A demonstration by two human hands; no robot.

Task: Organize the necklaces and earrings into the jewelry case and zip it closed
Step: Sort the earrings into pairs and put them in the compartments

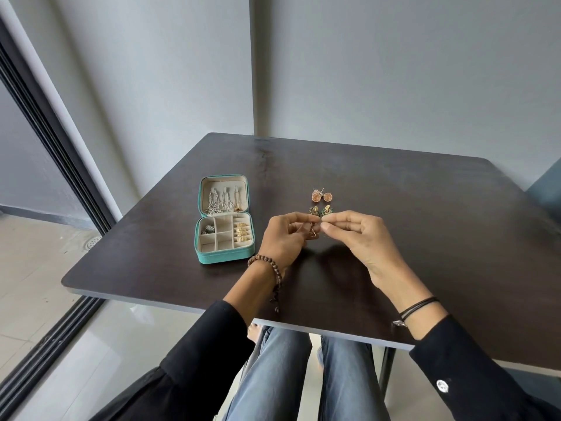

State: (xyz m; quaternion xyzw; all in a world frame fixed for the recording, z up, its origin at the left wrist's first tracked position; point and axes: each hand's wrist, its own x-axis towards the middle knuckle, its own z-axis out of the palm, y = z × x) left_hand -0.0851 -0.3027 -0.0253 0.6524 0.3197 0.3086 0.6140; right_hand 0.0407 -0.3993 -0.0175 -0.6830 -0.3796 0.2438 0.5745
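Dark table (394, 192), person seated at its near edge. Jewelry case (224, 257) lies open toward the left edge, lid flat away from the person, tray nearer, so both halves can be loaded from above.

Hands meet over the table's middle, just right of the case. Left hand (285, 235) and right hand (364, 238) have their fingertips drawn together, both pinching one small gold earring (312, 233). My guess is the back is being seated on the post before stowing; too small to confirm.

Necklaces (223, 202) already hang in the lid. Gold earrings (243, 233) fill the tray's right column; one dark piece (209, 229) sits in the far-left compartment.

Loose on the table beyond the hands, toward the far edge: green-gold pair (321, 210) just past the fingertips, round orange studs (322, 196) behind them, both waiting their turn. Zip not yet closed
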